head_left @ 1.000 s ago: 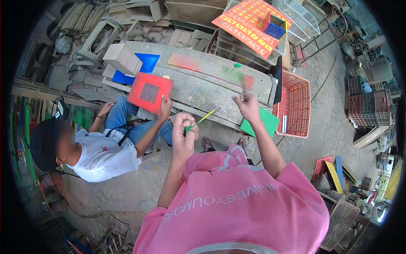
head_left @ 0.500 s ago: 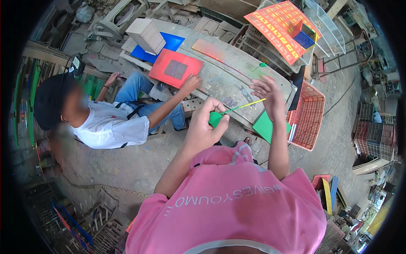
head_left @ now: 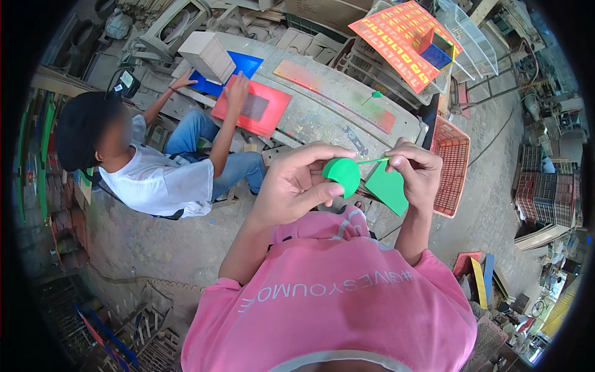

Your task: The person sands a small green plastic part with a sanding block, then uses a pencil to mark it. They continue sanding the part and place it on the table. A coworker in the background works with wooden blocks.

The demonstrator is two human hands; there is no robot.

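My left hand holds a round green piece between thumb and fingers, its broad face turned up and one side cut inward. A thin yellow-green stick runs from it toward my right hand, whose thumb and fingertips pinch its far end. Whether the stick is fixed into the round piece, I cannot tell. Below my right hand is a flat green panel at the bench edge. A similar small green piece on a stick stands on the paint-dusted perforated board.
The long grey bench crosses ahead. A co-worker sits left, hands near a red panel, blue panel and stacked pale boards. On the right are an orange crate and a red-yellow patterned sheet.
My right hand, earlier open beside the stick, now pinches its end. The round piece has turned its face up. The co-worker's hands have moved up over the red panel and toward the pale boards.
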